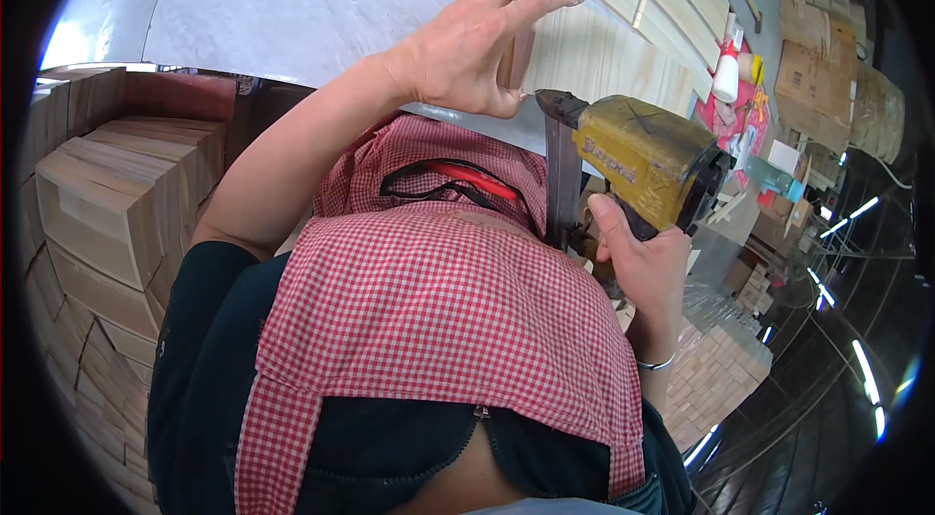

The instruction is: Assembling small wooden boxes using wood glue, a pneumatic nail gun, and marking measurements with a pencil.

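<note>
Head view: the yellow nail gun [643, 152] is gripped by the right hand [651, 264], its nose [559, 107] near the left hand [469, 39], whose fingers are curved around a wooden piece [519, 57]; whether this is gripped cannot be told.

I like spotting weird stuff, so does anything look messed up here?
Yes: the nail gun in the right hand looks battered, with dark scuffs on its yellow body. Its tip also appears close to the left hand's thumb, which seems risky.
</note>
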Motion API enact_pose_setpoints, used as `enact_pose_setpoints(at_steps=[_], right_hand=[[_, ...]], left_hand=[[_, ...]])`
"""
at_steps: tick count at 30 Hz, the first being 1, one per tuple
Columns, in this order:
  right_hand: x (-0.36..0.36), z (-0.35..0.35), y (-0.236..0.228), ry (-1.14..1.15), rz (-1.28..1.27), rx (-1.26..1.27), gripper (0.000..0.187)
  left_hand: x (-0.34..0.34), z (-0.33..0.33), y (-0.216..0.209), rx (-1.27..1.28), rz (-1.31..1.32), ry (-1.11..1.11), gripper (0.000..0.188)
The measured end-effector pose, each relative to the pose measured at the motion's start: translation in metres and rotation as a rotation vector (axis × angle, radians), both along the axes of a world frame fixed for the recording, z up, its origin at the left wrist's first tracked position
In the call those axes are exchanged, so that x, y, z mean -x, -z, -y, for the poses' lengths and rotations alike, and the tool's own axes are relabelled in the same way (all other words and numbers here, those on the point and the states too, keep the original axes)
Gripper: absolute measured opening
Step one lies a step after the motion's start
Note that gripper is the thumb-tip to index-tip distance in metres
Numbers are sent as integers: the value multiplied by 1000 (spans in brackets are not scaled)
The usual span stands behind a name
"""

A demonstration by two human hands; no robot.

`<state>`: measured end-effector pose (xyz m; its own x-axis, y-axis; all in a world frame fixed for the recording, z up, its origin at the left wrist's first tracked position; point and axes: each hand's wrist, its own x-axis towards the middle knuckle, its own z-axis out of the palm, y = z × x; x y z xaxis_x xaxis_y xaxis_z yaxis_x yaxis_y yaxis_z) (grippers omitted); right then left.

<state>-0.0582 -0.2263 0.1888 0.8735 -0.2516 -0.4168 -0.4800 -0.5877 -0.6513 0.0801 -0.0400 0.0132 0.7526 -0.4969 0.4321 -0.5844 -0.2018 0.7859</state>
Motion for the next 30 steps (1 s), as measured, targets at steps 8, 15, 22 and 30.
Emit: enact_pose_setpoints(at_steps=[8,15,22,30], right_hand=[[-19,-6,-5,3,55,46,37],[-39,-14,-3,34,-10,62,37],[-53,-16,-13,-69,-74,183,38],[-80,-5,-17,-226,179,112,21]], left_hand=[[9,-10,5,-14,-91,-38,110],[20,-30,12,36,-91,-159,105],[34,-57,8,150,-125,-307,91],[35,-56,29,313,6,-492,79]])
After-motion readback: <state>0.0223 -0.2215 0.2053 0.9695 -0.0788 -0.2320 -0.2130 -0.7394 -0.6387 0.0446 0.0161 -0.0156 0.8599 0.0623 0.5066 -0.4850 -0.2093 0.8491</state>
